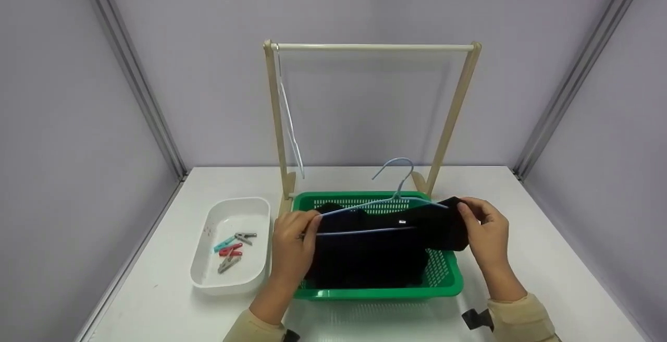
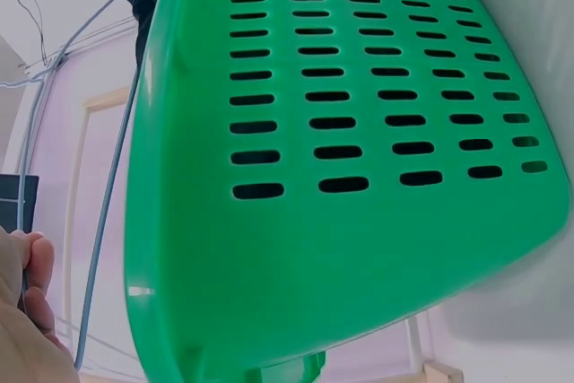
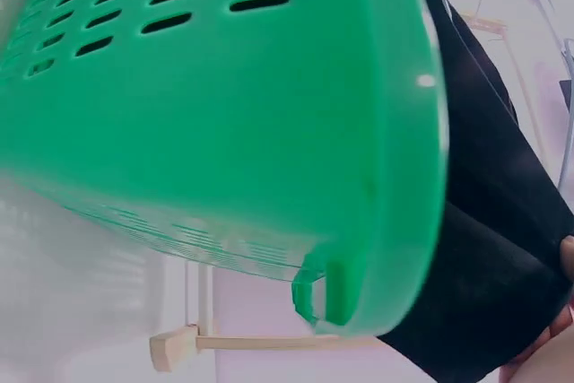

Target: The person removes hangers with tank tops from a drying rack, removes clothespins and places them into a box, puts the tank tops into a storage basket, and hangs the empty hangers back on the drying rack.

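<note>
A light blue wire hanger (image 1: 359, 232) is held over the green basket (image 1: 380, 294), its hook pointing up and back. My left hand (image 1: 293, 243) grips the hanger's left end; the left wrist view shows the fingers (image 2: 40, 266) curled round the wire. Black cloth (image 1: 370, 269) fills much of the basket, and part of it is raised over the hanger's right arm. At that raised corner my right hand (image 1: 487, 230) pinches the cloth between thumb and fingers. In the right wrist view the black cloth (image 3: 493, 266) stretches from the basket's rim to the right fingers.
Behind the basket stands a wooden rack with a white rail (image 1: 372, 47). A white hanger (image 1: 292, 128) hangs at its left end. On the left, a white tray (image 1: 255, 282) holds several clothespins (image 1: 230, 252). Grey-framed panels enclose the white table (image 1: 156, 284).
</note>
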Available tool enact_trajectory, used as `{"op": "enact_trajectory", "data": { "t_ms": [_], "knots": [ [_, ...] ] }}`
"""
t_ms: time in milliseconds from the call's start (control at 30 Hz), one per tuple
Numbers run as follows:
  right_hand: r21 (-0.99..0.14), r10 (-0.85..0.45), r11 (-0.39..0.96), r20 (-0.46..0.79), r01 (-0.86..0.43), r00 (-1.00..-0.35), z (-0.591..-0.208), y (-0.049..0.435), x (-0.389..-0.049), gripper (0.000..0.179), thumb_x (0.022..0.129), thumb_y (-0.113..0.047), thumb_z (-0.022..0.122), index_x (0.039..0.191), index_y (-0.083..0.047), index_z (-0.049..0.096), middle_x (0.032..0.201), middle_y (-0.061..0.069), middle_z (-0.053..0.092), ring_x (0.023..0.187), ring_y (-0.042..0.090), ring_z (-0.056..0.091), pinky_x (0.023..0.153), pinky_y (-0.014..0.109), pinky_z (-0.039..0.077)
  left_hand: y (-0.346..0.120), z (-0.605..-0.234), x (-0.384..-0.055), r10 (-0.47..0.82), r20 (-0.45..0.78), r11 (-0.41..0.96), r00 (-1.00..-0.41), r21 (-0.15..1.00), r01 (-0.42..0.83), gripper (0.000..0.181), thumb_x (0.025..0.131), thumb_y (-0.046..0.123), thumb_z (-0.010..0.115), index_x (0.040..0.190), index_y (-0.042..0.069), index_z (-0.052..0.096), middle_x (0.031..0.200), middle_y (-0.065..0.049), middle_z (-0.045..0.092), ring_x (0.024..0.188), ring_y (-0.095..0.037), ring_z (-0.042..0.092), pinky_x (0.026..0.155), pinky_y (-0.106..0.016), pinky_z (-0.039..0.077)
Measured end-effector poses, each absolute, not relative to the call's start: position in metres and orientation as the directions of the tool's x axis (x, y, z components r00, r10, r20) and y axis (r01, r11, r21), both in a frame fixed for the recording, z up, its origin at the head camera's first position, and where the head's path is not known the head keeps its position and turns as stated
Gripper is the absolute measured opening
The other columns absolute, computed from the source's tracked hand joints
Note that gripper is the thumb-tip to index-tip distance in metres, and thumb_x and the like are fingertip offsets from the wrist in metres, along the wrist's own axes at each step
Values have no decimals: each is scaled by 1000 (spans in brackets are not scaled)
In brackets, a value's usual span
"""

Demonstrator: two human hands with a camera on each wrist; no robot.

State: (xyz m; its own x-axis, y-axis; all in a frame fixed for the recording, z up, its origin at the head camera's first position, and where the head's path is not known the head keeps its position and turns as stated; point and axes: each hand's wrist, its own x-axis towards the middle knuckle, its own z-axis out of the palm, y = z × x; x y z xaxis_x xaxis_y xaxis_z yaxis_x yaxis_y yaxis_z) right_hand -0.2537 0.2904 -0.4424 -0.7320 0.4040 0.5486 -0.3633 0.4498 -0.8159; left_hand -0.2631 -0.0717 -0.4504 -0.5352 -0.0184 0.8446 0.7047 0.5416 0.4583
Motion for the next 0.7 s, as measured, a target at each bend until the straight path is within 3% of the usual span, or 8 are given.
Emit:
{"op": "enact_trajectory", "data": {
  "t_ms": [233,533,700],
  "knots": [
    [-883,489,334,460,-329,-741,-448,293,-256,23,95,-17,70,107,3,72,92,-7,69,85,9,64,72,14,51,-76,-451,-262,-18,848,553,-529,449,701,5,94,13,71,92,14,74,84,9,66,76,-11,51,72,-27,41],
    [-942,558,195,336,-273,-759,-457,297,-254,24,95,-14,70,108,6,69,88,-4,66,81,11,59,64,15,50,-81,-450,-260,-16,845,542,-534,456,706,5,94,12,71,95,14,74,88,7,69,79,-15,51,74,-29,41],
    [-959,586,79,266,-273,-765,-461,298,-253,26,95,-14,70,110,7,67,90,-3,66,84,12,59,69,14,51,-83,-449,-261,-23,845,552,-534,456,698,4,94,12,71,94,13,75,87,8,69,79,-13,51,75,-29,42]
  ]
}}
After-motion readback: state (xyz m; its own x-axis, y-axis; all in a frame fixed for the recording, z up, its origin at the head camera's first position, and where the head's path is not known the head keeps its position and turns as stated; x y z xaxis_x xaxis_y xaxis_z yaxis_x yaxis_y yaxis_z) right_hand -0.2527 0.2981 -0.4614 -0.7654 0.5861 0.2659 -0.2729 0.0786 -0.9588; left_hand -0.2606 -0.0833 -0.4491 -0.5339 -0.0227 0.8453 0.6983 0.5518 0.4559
